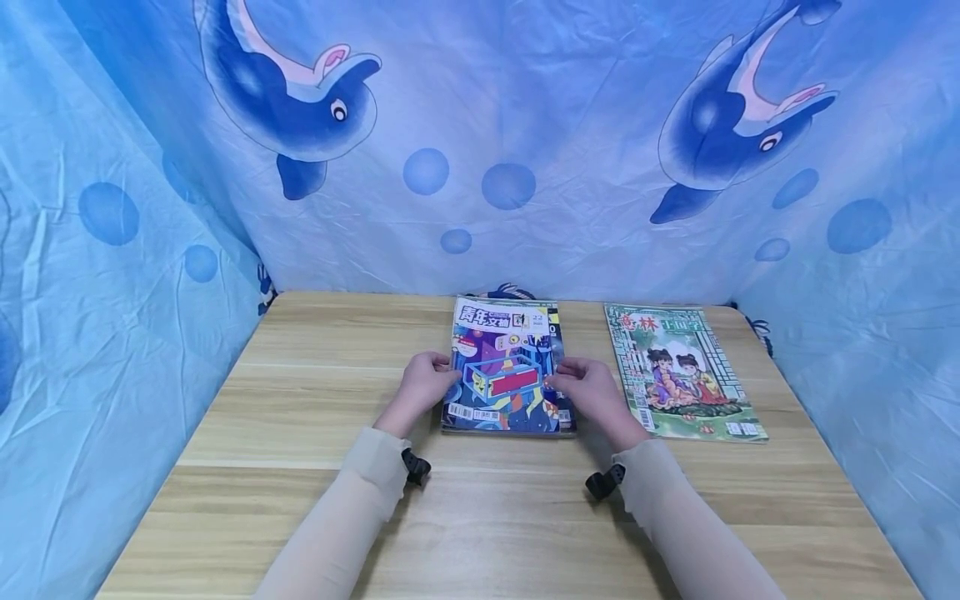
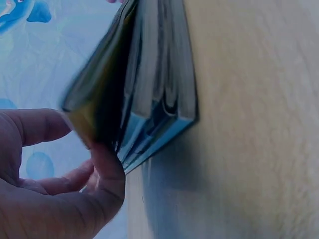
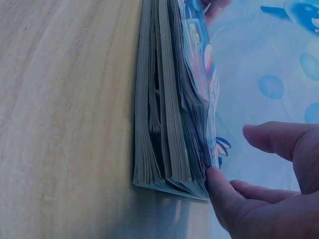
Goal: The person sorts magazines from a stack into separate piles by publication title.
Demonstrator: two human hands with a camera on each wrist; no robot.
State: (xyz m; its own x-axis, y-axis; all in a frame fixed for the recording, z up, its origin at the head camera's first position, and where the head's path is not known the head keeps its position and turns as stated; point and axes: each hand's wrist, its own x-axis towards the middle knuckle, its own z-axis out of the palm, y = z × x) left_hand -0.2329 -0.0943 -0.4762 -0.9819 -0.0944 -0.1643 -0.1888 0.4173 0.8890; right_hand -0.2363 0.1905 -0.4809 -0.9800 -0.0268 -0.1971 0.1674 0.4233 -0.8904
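Observation:
A stack of magazines (image 1: 506,417) lies on the table, its top magazine (image 1: 480,350) showing a purple and blue cover with a white title band. At its left side my left hand (image 1: 426,385) pinches the upper part of the stack. In the left wrist view, the thumb is over the raised magazine (image 2: 94,107) and a finger under its edge; a dark gap opens below it. My right hand (image 1: 596,392) is at the right side. The right wrist view shows one fingertip (image 3: 213,175) against the top pages' edge, with the thumb apart from the cover.
Another magazine (image 1: 678,375), green with two cartoon figures, lies to the right of the stack. Blue dolphin-print cloth (image 1: 480,125) hangs behind and beside the wooden table (image 1: 315,400). Dark cord (image 1: 512,291) shows at the table's back edge.

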